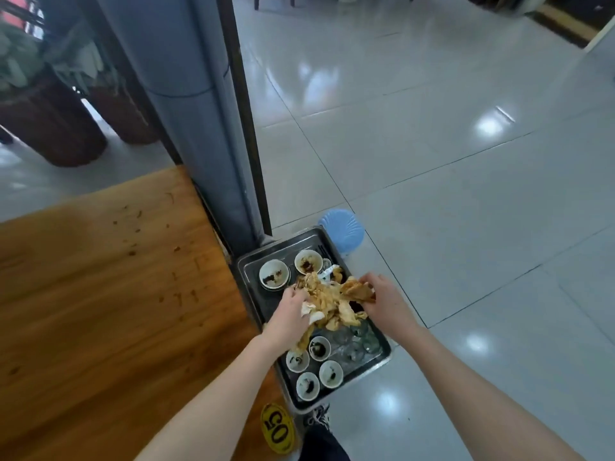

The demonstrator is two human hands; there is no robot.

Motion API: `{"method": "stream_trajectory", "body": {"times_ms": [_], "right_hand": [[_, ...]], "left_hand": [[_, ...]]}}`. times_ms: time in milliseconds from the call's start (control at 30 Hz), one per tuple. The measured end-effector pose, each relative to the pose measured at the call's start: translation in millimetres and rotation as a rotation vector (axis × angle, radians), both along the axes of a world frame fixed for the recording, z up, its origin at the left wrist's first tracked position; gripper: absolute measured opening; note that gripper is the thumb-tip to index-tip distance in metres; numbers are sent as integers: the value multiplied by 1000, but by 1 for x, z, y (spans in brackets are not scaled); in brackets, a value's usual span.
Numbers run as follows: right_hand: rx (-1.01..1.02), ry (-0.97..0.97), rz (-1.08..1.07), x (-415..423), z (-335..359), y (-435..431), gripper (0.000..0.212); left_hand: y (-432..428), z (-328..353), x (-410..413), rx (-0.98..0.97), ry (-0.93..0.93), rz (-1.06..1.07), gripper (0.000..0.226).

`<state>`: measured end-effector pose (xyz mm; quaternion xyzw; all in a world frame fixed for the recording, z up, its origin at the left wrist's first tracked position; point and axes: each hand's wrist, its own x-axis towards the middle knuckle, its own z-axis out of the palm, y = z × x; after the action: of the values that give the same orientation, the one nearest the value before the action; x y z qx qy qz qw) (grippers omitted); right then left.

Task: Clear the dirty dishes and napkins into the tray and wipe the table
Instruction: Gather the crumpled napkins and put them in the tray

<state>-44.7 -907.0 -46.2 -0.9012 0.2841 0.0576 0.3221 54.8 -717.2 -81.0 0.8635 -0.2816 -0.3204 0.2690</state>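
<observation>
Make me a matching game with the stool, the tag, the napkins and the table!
Things:
1 stool
2 tag
3 napkins
4 table

Clues:
A held by the left hand and right hand
B yellow
C dotted with crumbs
D blue

Pairs: 1-D, 2-B, 3-A, 4-C

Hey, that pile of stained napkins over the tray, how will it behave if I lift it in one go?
Probably floppy: the napkins sag and trail down between the left hand and right hand. Likely light but loose, so bits may drop into the tray. The brown stains suggest damp or greasy paper that tears easily.
</observation>
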Motion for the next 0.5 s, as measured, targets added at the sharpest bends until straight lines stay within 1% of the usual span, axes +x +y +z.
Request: {"method": "stream_trajectory", "body": {"times_ms": [100,200,367,500], "right_hand": [[31,33,48,9,-16,-13,33],[54,66,109,18,-32,-15,36],[109,99,224,35,-64,1,39],[127,189,318,42,-90,19,38]], "left_hand": [[-10,-8,-2,14,41,25,22],[-11,-15,3,37,52,82,27],[-2,-24,16,34,34,204,25],[8,-30,25,40,19,281,26]]}}
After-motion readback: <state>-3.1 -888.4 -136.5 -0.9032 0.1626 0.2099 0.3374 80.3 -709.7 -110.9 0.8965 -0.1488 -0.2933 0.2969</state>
